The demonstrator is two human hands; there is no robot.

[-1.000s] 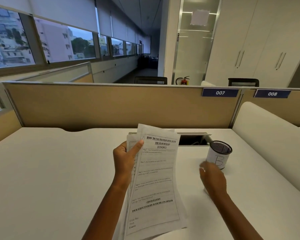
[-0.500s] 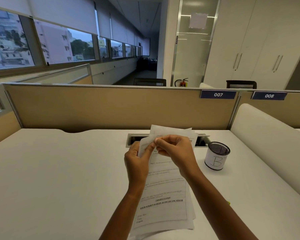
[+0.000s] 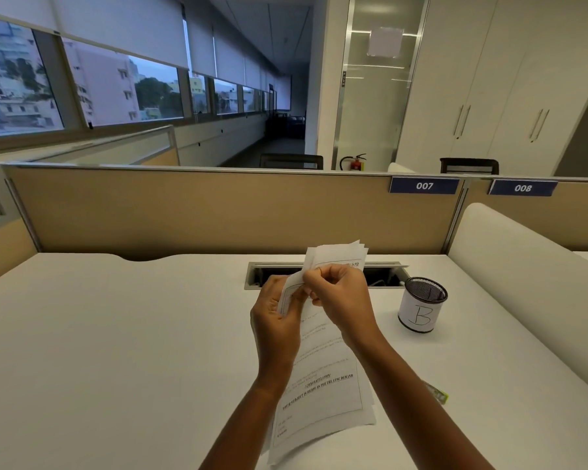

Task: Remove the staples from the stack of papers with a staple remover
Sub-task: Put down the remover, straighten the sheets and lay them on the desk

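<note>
The stack of papers point(image 3: 323, 398) is held up above the white tabletop point(image 3: 116, 351), to the left of a mesh pen cup point(image 3: 421, 308) marked "B". The left hand point(image 3: 277, 320) has its grip closed on the stack's left edge near the top. The right hand point(image 3: 340, 296) pinches the upper left corner with thumb and fingertips; whether it holds any tool cannot be told. Nearer the camera than the cup, a small green-edged object point(image 3: 438, 393) lies on the tabletop, partly hidden by the right forearm. Left of the cup, behind the papers, a cable slot point(image 3: 255, 276) opens in the tabletop.
</note>
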